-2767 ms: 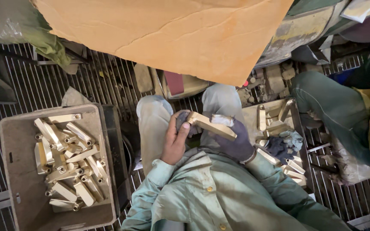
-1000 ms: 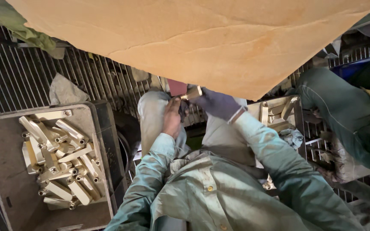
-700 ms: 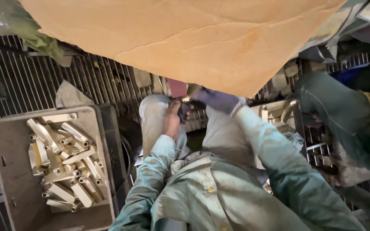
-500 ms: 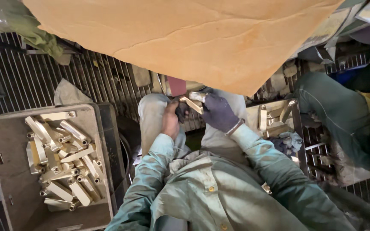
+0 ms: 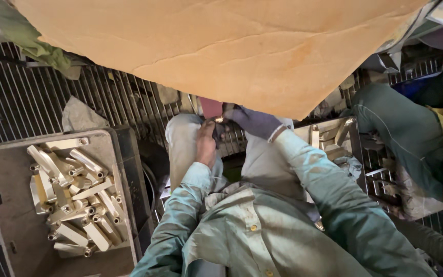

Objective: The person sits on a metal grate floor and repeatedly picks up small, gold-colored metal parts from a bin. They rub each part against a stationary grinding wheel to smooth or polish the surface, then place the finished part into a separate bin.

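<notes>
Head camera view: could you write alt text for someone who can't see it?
Seen from above, a seated person's bare left hand and dark-gloved right hand meet on a small metal part at the edge of a large cardboard sheet. A grey bin of pale metal handles stands to their left on a metal grate floor.

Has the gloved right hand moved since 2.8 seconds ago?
Yes. The gloved right hand has gone forward, off the lap, up to the cardboard sheet's edge, beyond the knees.
</notes>
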